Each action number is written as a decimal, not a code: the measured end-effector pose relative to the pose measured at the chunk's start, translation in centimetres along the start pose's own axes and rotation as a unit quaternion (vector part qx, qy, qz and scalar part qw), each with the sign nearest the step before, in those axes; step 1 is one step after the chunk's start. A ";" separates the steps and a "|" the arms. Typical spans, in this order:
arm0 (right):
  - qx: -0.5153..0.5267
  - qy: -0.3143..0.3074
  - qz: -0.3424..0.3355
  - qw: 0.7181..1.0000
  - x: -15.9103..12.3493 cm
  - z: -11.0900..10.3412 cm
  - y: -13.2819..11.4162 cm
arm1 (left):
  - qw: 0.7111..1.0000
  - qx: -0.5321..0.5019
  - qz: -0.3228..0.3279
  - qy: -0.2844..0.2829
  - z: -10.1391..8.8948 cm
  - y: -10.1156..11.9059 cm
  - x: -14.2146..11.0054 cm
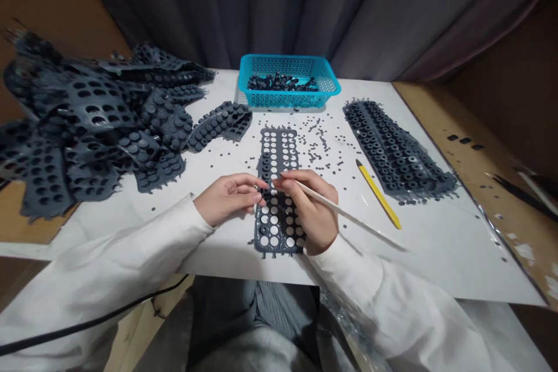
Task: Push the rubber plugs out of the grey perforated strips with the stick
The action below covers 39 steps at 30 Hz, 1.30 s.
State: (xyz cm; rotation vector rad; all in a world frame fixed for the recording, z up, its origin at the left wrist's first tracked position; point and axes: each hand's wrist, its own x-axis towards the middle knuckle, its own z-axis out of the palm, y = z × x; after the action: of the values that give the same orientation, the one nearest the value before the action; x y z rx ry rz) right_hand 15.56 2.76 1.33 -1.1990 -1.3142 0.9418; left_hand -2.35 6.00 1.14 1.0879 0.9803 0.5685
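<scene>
Head view: my right hand (316, 203) grasps a pale stick (349, 213), thumb and forefinger closed near its far left end. My left hand (229, 197) is half curled, fingertips at the left edge of the sheet (280, 151); whether they pinch anything I cannot tell. The sheet lies between my hands, mid-table, its long side running near to far. Most of its holes show white, while some black rings (264, 230) sit in the left columns. I take the step in hand to be working at these with the stick; the next move calls for a steady left hand on the edge and the tip set squarely at one ring.

Dots (324, 144) are strewn beyond, on the white table (226, 261). Right of me lie a yellow tool (378, 195) and a stack (392, 151) of ringed sheets; far off, a blue basket (285, 100) holds black bits (279, 81); left, a heap (100, 104) of holed sheets.
</scene>
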 end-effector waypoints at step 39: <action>0.067 -0.052 -0.069 0.994 -0.3 0.5 0.4 | 0.992 -0.129 0.009 0.011 0.9 -1.2 0.6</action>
State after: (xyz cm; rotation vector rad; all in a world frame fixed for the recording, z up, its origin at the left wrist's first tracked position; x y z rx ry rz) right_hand 15.10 2.63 0.82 -0.9562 -1.3748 0.9863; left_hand -1.36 5.59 -0.12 0.8616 0.8890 0.7019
